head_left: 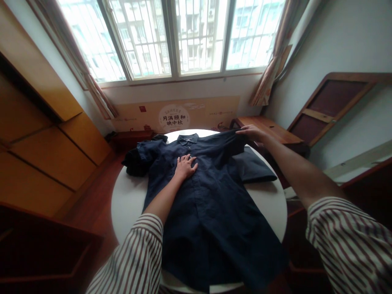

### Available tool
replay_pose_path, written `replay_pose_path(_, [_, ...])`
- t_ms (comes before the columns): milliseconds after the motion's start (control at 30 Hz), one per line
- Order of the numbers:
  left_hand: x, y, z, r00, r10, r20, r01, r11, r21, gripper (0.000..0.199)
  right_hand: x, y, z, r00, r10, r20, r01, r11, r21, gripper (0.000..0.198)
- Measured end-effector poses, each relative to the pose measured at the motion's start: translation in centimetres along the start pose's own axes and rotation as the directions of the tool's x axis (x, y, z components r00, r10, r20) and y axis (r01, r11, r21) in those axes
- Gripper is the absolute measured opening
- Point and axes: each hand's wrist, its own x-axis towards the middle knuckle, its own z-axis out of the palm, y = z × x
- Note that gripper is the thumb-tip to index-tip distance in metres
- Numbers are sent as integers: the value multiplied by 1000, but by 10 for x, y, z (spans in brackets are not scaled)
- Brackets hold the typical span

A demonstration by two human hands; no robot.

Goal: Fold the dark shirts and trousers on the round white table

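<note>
A dark navy short-sleeved shirt [202, 204] lies front side up across a round white table [128, 204], its buttoned collar pointing toward the window. My left hand [185, 167] rests on the shirt's chest beside the button placket, fingers spread. At the far right, my right hand [251, 133] pinches the end of the shirt's sleeve and holds it out to the side. The lower hem hangs toward me over the near edge of the table.
Dark folded cloth [255, 165] lies on the table's right, partly under the shirt. A black bundle [136, 162] sits at the left beneath the other sleeve. A wooden bench [272, 128] stands behind on the right, and yellow cabinets [52, 163] line the left side.
</note>
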Motion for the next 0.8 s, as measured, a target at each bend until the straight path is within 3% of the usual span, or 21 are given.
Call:
replay_pose_path(133, [-1,1,-3,1000,-2,8,2,1000,12,51,1,7,-11,1000,-19,-18,14,970,-242,13])
replay_pose_path(300, [-2,2,-4,1000,7,20,-8,1000,30,52,-13,16,-3,992,-81,96,124,767,-629,31])
replay_pose_path(367, [-3,4,-2,1000,9,10,-9,999,40,52,-19,11,10,985,-108,136,171,744,-646,35])
replay_pose_path(500, [4,1,-7,1000,12,4,-12,998,70,46,-19,-10,47,957,-137,255,267,759,-593,26])
replay_pose_path(700, [65,-41,-37,988,-147,46,141,983,113,54,-4,-45,109,928,-118,353,300,799,-521,30])
replay_pose_path(800, [91,-61,-35,977,-185,110,169,976,135,49,-9,-56,143,911,-116,396,316,814,-488,39])
